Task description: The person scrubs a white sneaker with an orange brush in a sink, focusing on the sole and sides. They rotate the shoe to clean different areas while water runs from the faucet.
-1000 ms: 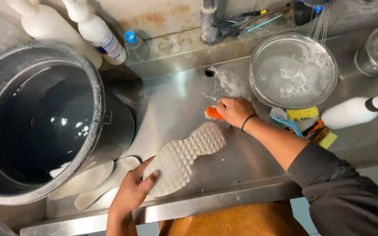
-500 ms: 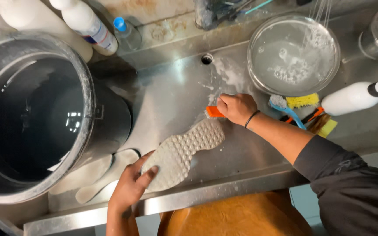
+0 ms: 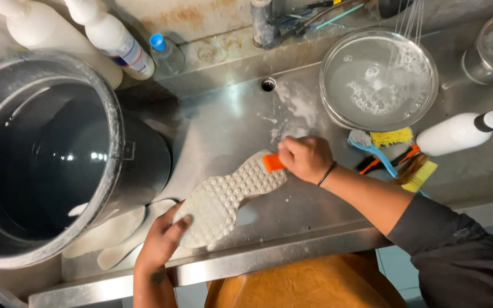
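A pale, bumpy shoe insole lies slanted on the wet steel sink bed. My left hand grips its near end at the sink's front edge. My right hand is closed on a small orange-handled brush, whose head rests on the insole's far end. A black band circles my right wrist.
A big black bucket of water fills the left. Two more insoles lie beside it. Water streams into a soapy steel bowl at the back right. Brushes, white bottles and a drain hole surround the spot.
My right hand has brought the brush down from the bare sink bed onto the insole's far end. The left hand and insole shifted slightly left.
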